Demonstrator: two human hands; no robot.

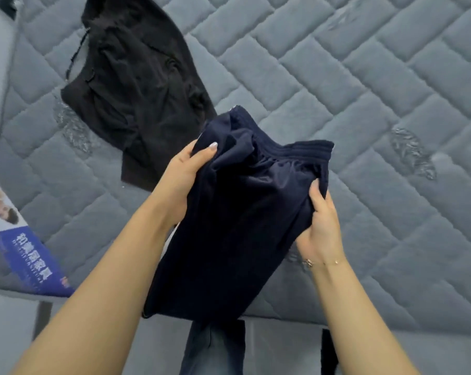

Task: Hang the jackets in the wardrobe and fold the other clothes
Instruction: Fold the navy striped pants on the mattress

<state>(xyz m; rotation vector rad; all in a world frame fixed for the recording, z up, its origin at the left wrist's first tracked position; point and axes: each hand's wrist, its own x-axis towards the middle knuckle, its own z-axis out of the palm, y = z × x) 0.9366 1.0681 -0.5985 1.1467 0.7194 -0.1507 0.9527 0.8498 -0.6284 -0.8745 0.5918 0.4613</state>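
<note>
Above the quilted mattress (364,85), our left hand (185,180) and right hand (321,228) reach forward, fingers (317,197) clenched on opposite sides of the navy garment (234,226).

Navy garment (229,226): held up above the mattress (364,77), waistband away from the person.
Left hand (185,174): grips its left edge.
Right hand (321,226): grips its right edge.
Black garment (131,85): flat on mattress, beyond-left of navy garment.
</note>
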